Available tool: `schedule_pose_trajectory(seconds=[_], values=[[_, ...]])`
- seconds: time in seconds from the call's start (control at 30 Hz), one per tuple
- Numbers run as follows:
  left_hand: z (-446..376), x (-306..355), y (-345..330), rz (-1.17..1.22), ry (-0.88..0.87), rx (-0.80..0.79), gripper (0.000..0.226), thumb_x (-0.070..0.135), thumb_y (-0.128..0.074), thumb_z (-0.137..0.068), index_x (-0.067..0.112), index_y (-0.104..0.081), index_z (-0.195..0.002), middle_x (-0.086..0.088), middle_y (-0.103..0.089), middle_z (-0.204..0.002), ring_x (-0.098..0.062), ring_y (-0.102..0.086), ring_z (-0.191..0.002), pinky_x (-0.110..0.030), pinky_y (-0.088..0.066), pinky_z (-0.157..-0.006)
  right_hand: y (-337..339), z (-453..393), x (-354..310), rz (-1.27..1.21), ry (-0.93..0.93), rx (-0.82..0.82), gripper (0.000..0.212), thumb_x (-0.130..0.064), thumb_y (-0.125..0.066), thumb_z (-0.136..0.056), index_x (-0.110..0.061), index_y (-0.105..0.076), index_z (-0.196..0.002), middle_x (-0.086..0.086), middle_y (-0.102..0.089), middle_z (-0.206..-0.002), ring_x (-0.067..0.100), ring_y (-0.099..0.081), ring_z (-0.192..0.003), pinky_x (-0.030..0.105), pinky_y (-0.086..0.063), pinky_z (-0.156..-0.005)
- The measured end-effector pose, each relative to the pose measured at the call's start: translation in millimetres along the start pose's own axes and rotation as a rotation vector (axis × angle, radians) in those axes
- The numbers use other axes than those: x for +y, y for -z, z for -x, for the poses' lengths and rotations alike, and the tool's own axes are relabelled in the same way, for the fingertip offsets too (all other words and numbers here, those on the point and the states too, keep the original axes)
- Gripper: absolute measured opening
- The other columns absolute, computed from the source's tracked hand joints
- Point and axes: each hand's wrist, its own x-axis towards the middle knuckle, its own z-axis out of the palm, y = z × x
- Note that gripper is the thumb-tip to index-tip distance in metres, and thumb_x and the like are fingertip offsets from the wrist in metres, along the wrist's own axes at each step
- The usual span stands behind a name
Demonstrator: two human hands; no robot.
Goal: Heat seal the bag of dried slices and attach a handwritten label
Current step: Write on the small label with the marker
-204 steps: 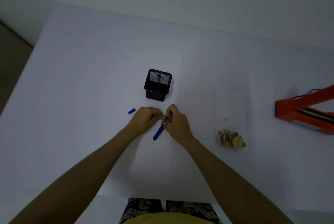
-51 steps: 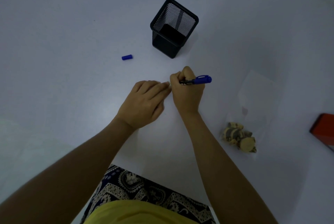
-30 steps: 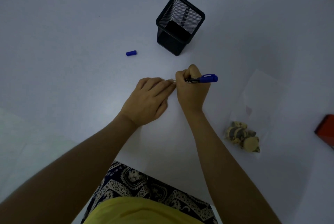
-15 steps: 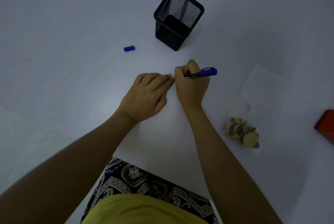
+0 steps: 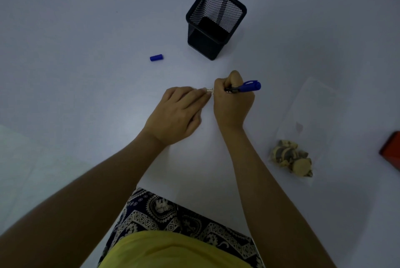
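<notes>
While the right hand (image 5: 232,103) is curled around the blue pen (image 5: 244,87), its tip hidden behind the fingers, a small white label (image 5: 210,90) is pressed to the table (image 5: 86,29) by the flat, straight fingers of the left hand (image 5: 179,114). The clear bag (image 5: 307,120) of dried slices (image 5: 291,157) is seen lying well apart to the right. Compared with half a second ago, both hands are held in the same pose; no shift of pen cap (image 5: 156,57) or mesh holder (image 5: 214,21) is noted.
</notes>
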Motion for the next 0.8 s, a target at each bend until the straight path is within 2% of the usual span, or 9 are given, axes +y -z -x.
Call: schedule_pose_trajectory(seconds=[0.1,0.17,0.27,0.33,0.43,0.53,0.67,0.8], values=[[-0.8,0.1,-0.1,-0.001,0.003,0.002,0.043,0.027,-0.041,-0.094,0.014,-0.052,-0.134,-0.006,-0.059,-0.131,-0.024,-0.055,-0.114,-0.037,-0.039,-0.095,-0.3,-1.3,-0.9,0.028,0.01,-0.007,0.033,0.0,-0.053,-0.08,-0.017,-0.034,-0.059,-0.001,-0.037,-0.049,0.009,-0.034,-0.044,0.022,-0.031,-0.042],[-0.5,0.2,-0.3,-0.004,0.002,0.012,0.043,0.026,-0.043,-0.094,0.014,-0.052,-0.133,-0.006,-0.059,-0.13,-0.024,-0.055,-0.114,-0.036,-0.038,-0.094,-0.7,-0.9,-2.6,-0.002,-0.021,-0.002,0.041,-0.001,-0.051,-0.08,-0.024,-0.027,-0.058,-0.002,-0.035,-0.05,0.014,-0.034,-0.046,0.03,-0.033,-0.043],[0.6,0.4,-0.9,-0.002,0.001,0.025,0.043,0.025,-0.046,-0.093,0.013,-0.052,-0.133,-0.006,-0.06,-0.13,-0.025,-0.055,-0.113,-0.037,-0.04,-0.093,-0.5,1.4,-3.0,-0.009,-0.061,0.034,0.037,0.001,-0.051,-0.081,-0.02,-0.03,-0.058,0.002,-0.037,-0.05,0.016,-0.035,-0.046,0.037,-0.035,-0.042],[1.3,0.8,-0.9,0.001,-0.001,0.032,0.043,0.025,-0.047,-0.092,0.013,-0.053,-0.133,-0.006,-0.06,-0.129,-0.025,-0.055,-0.113,-0.037,-0.041,-0.093,0.0,1.4,-1.3,-0.036,-0.087,0.037,0.033,0.003,-0.052,-0.082,-0.014,-0.035,-0.06,-0.002,-0.037,-0.049,0.009,-0.035,-0.044,0.031,-0.034,-0.041],[1.4,0.7,-0.6,-0.001,-0.003,0.034,0.043,0.026,-0.045,-0.093,0.013,-0.053,-0.133,-0.006,-0.06,-0.129,-0.024,-0.055,-0.113,-0.035,-0.038,-0.094,1.2,-1.4,0.1,-0.099,-0.037,-0.035,0.039,0.005,-0.054,-0.08,-0.02,-0.033,-0.058,-0.015,-0.036,-0.049,0.006,-0.04,-0.043,0.015,-0.032,-0.043],[0.7,0.3,-1.0,-0.001,-0.005,0.039,0.042,0.026,-0.045,-0.093,0.013,-0.054,-0.132,-0.006,-0.06,-0.129,-0.023,-0.055,-0.113,-0.034,-0.037,-0.094,2.3,-3.4,-2.7,-0.117,-0.025,-0.092,0.047,0.004,-0.055,-0.078,-0.031,-0.03,-0.057,-0.017,-0.038,-0.048,0.004,-0.039,-0.042,0.019,-0.036,-0.044],[-0.7,0.4,-0.2,0.005,-0.004,0.045,0.041,0.026,-0.045,-0.093,0.013,-0.054,-0.131,-0.006,-0.06,-0.129,-0.024,-0.055,-0.113,-0.035,-0.037,-0.094,1.8,-3.1,-1.6,-0.149,-0.039,-0.112,0.037,0.006,-0.056,-0.076,-0.018,-0.036,-0.057,-0.015,-0.04,-0.048,0.005,-0.043,-0.044,0.018,-0.037,-0.044],[-0.4,0.0,0.3,0.009,-0.005,0.04,0.041,0.026,-0.043,-0.093,0.014,-0.054,-0.131,-0.006,-0.06,-0.129,-0.024,-0.055,-0.113,-0.035,-0.038,-0.095,0.9,-2.5,-1.4,-0.145,-0.027,-0.109,0.045,0.005,-0.056,-0.076,-0.027,-0.032,-0.055,-0.016,-0.038,-0.045,0.003,-0.043,-0.042,0.014,-0.036,-0.045]])
